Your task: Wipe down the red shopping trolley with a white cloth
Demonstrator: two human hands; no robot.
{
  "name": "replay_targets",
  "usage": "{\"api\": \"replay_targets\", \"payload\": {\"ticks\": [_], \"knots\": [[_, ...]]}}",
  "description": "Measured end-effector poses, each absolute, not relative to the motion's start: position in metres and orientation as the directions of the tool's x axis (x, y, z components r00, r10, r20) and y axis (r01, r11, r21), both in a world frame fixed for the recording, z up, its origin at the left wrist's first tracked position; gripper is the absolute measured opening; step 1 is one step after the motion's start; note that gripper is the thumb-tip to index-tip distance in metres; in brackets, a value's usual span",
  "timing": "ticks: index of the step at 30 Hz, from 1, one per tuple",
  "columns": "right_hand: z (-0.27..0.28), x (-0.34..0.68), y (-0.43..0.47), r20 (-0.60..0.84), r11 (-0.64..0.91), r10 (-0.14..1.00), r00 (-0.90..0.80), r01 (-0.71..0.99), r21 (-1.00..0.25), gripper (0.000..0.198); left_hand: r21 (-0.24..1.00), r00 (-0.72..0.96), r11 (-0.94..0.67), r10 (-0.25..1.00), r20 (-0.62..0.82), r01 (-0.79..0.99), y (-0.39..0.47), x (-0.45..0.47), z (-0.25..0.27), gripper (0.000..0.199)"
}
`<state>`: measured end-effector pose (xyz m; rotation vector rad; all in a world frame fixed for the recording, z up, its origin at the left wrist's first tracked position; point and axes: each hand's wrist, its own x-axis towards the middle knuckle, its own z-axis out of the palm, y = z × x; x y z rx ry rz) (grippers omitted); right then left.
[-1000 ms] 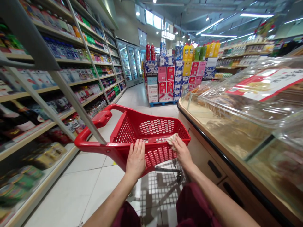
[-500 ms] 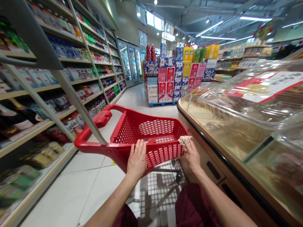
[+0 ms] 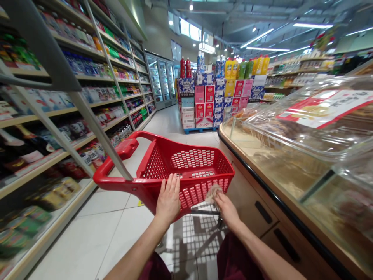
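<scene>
A red plastic shopping cart [image 3: 201, 179] stands side-on before me, its perforated basket holding nothing that I can see. My left hand [image 3: 169, 197] lies flat against the near side, fingers stretched up to the rim. Pressed to the same side wall, further right and below the rim, is a pale cloth [image 3: 214, 193]. My right hand [image 3: 226, 208] has its fingers closed on that cloth, which is slightly blurred. The cart's red handle [image 3: 101, 175] is at the left, with a grey metal pole crossing in front of it.
Drink shelves [image 3: 110, 77] line the left side. To the right runs a glass-edged counter [image 3: 256, 175] with clear plastic food boxes [image 3: 317, 116]. A stack of drink cartons [image 3: 204, 103] sits on a blue pallet ahead, and glass-door fridges [image 3: 160, 77] are farther back.
My right hand has moved the cloth from the rim's right corner down and left onto the basket's side wall. The left hand has stayed in place on the cart.
</scene>
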<state>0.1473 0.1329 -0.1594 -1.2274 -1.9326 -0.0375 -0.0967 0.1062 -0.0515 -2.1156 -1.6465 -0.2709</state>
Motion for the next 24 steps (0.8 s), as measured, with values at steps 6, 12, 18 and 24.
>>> {"api": "replay_targets", "payload": {"ticks": [6,12,18,24], "knots": [[-0.140,0.122,0.129,0.740,0.594,0.650,-0.171,0.721,-0.356,0.041,-0.233,0.276,-0.191,0.863,0.423,0.954,0.106,-0.098,-0.053,0.062],[-0.141,0.101,0.125,0.716,0.690,0.603,-0.352,0.680,-0.248,0.036,-0.228,0.279,-0.201,0.873,0.401,0.953,0.106,-0.098,-0.053,0.060],[-0.124,0.076,0.129,0.790,0.745,0.506,-0.345,0.637,-0.199,0.036,-0.216,0.280,-0.207,0.871,0.405,0.954,0.103,-0.098,-0.047,0.055],[-0.136,0.063,0.124,0.752,0.790,0.477,-0.455,0.596,-0.140,0.033,-0.209,0.225,-0.140,0.854,0.469,0.968,0.093,-0.129,-0.034,0.057]]}}
